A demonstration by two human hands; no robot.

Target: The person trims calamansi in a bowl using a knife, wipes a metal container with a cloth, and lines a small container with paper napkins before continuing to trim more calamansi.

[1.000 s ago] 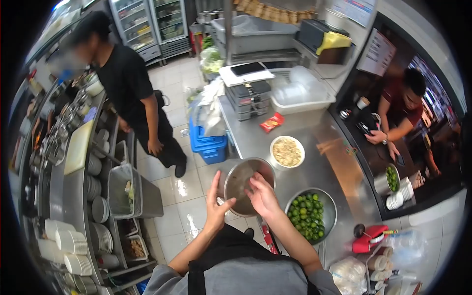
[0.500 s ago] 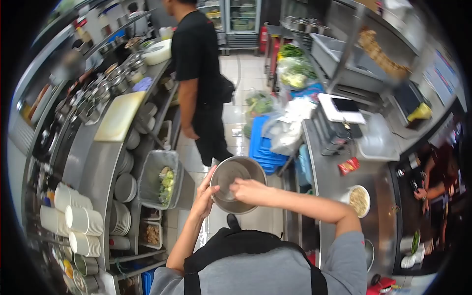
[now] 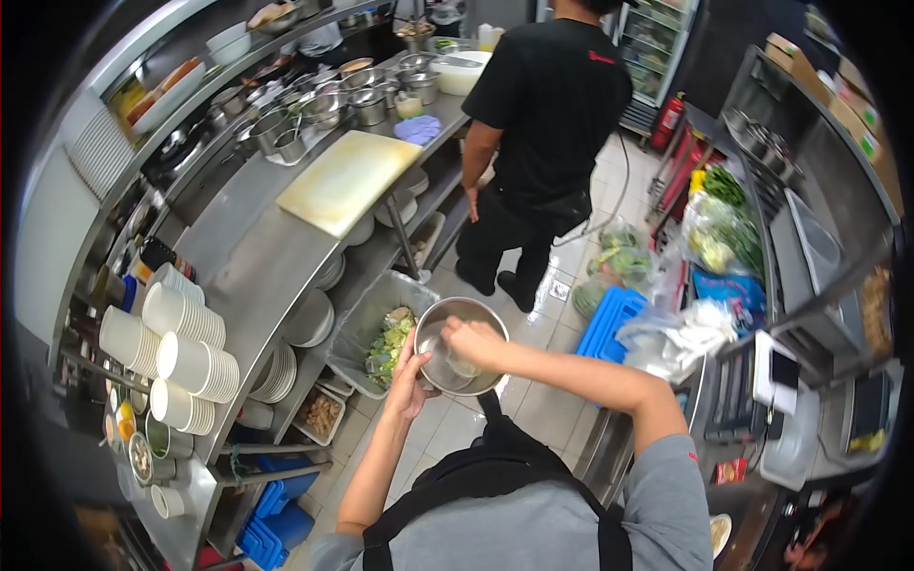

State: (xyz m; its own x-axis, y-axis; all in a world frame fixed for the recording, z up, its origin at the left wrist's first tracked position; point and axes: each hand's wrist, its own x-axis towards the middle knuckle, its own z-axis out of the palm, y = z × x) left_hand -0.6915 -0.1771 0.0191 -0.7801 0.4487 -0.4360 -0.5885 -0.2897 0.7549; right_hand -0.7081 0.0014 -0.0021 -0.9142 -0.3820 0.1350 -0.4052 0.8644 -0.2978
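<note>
A round stainless steel pot is held in front of my body, its opening facing up toward me. My left hand grips its left side, thumb at the rim. Inside the pot, my right hand has curled fingers, closed around something pale and translucent that I cannot make out. Just left of the pot stands a lined grey bin with vegetable scraps in it. The pot's rim overlaps the bin's right edge in this view.
A steel counter on the left carries a cutting board and stacked white tubs. Ahead, a person in black stands in the aisle. A blue crate and bagged vegetables line the right side.
My view and body have turned left, bringing the pot beside the bin. Both hands stay on or in the pot. The person ahead has shifted to the right in view.
</note>
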